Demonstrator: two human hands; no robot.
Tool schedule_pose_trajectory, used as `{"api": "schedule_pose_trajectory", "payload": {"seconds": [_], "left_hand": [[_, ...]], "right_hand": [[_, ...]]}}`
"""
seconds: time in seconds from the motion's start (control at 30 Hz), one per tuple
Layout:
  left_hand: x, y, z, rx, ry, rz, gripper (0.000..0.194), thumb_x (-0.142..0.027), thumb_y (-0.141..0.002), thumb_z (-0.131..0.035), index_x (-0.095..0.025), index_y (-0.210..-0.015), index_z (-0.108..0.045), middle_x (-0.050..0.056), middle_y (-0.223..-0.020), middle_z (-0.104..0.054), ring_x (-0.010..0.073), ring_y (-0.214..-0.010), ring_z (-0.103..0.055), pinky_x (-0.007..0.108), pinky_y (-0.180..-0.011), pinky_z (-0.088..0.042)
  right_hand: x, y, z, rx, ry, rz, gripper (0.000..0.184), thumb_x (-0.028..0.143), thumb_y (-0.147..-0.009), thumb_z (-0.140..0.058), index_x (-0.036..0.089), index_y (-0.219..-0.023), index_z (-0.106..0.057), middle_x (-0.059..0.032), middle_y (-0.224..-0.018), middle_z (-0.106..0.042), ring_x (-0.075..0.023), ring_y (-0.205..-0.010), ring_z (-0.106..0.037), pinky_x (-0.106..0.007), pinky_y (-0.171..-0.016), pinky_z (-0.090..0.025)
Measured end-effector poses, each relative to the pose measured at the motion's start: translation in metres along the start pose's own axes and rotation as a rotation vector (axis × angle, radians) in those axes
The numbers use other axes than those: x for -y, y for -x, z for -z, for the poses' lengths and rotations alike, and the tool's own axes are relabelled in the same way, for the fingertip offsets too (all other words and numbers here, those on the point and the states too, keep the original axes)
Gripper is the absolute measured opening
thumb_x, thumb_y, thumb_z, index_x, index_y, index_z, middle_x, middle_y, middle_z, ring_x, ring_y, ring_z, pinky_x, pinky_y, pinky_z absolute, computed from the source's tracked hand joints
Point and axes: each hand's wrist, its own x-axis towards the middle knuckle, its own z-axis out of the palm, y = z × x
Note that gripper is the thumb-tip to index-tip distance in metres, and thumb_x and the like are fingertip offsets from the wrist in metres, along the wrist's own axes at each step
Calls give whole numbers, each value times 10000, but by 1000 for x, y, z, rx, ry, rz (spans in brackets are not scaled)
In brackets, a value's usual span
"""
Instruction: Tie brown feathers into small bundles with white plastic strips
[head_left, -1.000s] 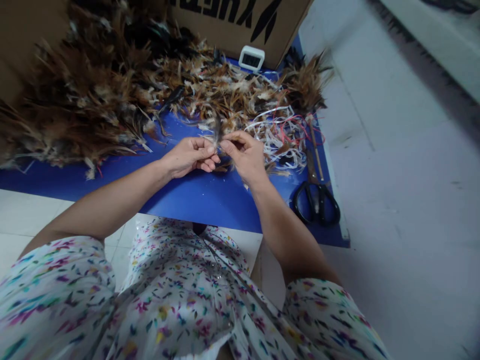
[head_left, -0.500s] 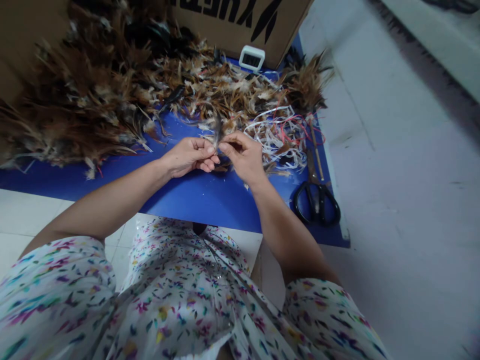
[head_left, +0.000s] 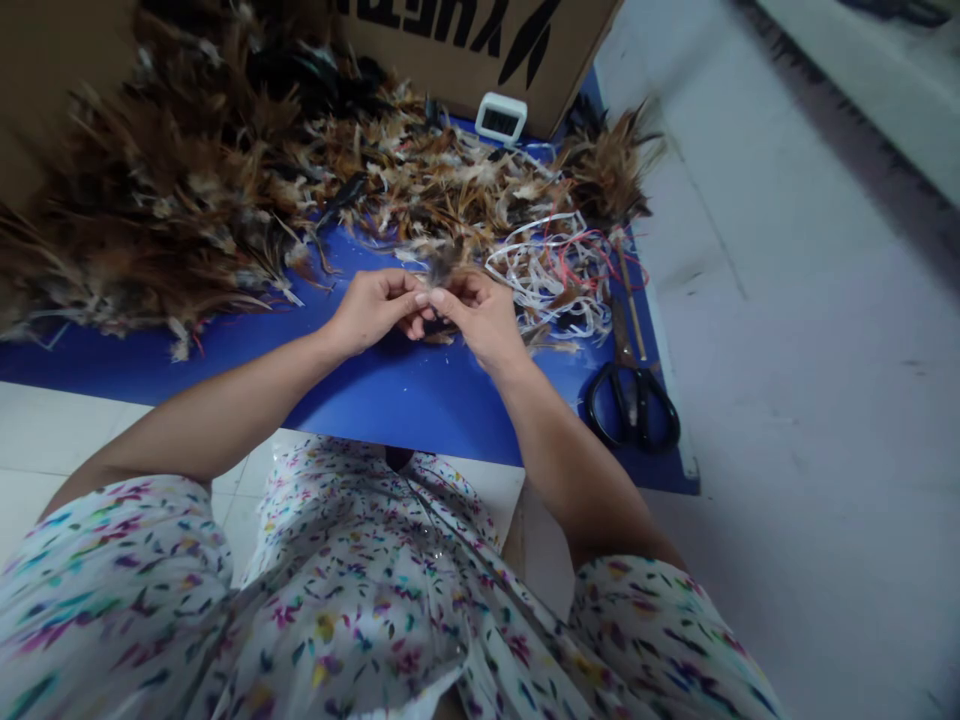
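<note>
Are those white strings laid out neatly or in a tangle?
In a tangle: the white strings loop and cross over one another, with red strings mixed in.

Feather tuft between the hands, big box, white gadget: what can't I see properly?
All in the head view:
- Feather tuft: lower end hidden by left hand and right hand.
- Box: lettering cut off by the top edge.
- White gadget: screen too dark and small.
</note>
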Motion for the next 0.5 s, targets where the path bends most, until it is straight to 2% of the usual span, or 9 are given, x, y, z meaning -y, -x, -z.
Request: {"api": "schedule_pose_trajectory", "payload": {"seconds": [0.2,0.33,0.5], "left_hand": [[1,1,-1,-14,-120,-67,438,-535,-770,-817,-130,-746,-653,21,-626,-701,96,-478,-647,182,-493,-545],[2,2,0,30,-119,-61,451,-556,-751,-824,-134,-745,-668,12,-578,-686,95,-469,-642,171,-487,-536],[-3,2,-1,122,84,84,512,-560,-652,-890,-112,-776,-677,41,-684,-734,106,-490,-660,200,-492,-567]], "right_hand": [[2,2,-4,-55,18,-23,542,717,-658,-789,204,-725,-625,4,-702,-648,-142,-701,-607,-321,-711,-537],[1,0,-4,-95,27,18,535,686,-659,-807,202,-623,-581,28,-629,-575,-114,-633,-521,-295,-649,-484],[0,-1,-1,-93,21,43,559,700,-651,-803,205,-589,-550,50,-599,-503,-97,-612,-456,-279,-627,-436]]}}
